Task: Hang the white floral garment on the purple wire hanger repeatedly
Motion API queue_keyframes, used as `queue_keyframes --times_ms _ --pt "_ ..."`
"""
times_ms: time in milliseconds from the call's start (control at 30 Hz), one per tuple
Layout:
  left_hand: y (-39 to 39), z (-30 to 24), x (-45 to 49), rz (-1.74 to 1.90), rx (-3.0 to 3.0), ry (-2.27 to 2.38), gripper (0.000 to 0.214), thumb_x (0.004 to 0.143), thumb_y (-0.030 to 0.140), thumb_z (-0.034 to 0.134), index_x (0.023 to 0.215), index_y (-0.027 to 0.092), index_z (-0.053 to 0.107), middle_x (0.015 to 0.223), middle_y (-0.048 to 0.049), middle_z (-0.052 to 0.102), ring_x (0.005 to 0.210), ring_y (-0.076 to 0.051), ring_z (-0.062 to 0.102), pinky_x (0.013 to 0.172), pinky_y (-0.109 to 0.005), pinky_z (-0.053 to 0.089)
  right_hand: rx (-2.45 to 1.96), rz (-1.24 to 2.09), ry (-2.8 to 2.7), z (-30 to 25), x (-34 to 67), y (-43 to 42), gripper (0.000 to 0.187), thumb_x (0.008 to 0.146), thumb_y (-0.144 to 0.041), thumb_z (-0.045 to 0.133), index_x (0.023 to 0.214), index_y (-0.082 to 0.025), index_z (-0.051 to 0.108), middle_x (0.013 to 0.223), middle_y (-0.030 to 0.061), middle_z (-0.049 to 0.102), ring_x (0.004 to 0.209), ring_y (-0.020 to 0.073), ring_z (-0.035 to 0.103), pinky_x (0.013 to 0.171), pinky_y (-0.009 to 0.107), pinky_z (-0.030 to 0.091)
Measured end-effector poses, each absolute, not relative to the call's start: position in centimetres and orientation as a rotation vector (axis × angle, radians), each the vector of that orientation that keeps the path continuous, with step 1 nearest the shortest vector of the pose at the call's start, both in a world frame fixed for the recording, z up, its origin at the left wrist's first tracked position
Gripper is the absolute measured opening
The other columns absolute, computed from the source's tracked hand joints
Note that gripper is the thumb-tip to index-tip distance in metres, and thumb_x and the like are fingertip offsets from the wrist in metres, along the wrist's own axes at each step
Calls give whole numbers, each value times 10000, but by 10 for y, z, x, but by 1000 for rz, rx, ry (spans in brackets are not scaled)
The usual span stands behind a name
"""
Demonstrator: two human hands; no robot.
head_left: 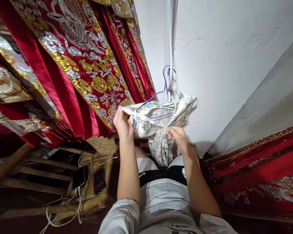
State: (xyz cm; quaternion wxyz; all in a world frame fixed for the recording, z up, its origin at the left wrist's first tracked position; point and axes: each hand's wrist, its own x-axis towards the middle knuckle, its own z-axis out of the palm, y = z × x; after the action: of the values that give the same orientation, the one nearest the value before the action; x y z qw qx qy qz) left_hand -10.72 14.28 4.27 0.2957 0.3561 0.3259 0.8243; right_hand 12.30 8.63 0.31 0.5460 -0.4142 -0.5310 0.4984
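A pale floral-print garment (158,117) hangs on a purple wire hanger (161,89) in front of a white wall. My left hand (123,123) is closed on the garment's left edge, pulling it out sideways. Lower down, my right hand (177,136) pinches the fabric near the garment's middle. The hanger's hook sits close to a white vertical strip (170,48) on the wall. The rest of the garment droops between my two forearms.
Red robes with gold and silver embroidery (83,65) hang at the left. More red embroidered cloth (256,169) lies at the lower right. A wooden bench (39,182) with a phone (79,177) and white cables stands at the lower left.
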Motion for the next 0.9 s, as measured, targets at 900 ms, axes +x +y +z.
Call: queue_keyframes --times_ms 900 --pt "76 -8 6 1610 1637 861 430 1021 597 455 1217 248 613 1273 -117 626 1188 -258 619 1039 -394 501 -812 1478 -1440 18 146 63 421 667 -422 835 985 -188 689 837 23 699 816 216 660 781 324 522"
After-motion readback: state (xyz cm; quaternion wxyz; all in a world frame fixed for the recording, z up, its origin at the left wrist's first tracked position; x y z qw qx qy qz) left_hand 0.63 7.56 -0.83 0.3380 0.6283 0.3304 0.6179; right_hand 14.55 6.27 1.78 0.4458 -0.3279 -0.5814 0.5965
